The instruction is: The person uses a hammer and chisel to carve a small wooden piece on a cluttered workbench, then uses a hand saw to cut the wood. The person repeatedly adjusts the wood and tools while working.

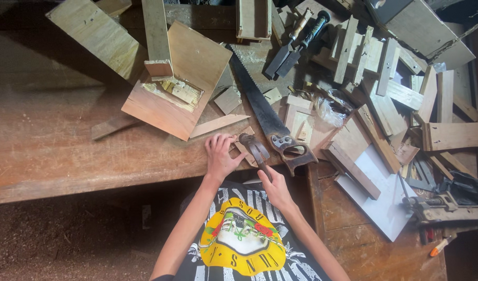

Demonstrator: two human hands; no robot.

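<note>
My right hand (276,188) sits closest to me at the near edge of the workbench (51,156), its fingers closed around the handle of a claw hammer (255,151). The hammer's dark head points away from me and rests on the bench top. Just left of it, my left hand (219,155) lies on the bench with the fingers curled, the fingertips pinching what looks like a small wood scrap (243,147) beside the hammer head; the hand hides part of it, so I cannot tell its full shape.

Right beside the hammer, on its far right, lies a handsaw (260,106) with its wooden grip near my right hand and its blade running diagonally away. A thin wedge-shaped strip (218,125) lies just beyond my left hand. Behind that rests a square plywood board (176,83) with a small block (158,67) standing on it. Two chisels (296,44) lie farther back, and a loose heap of wood offcuts (385,88) covers the right side of the bench.
</note>
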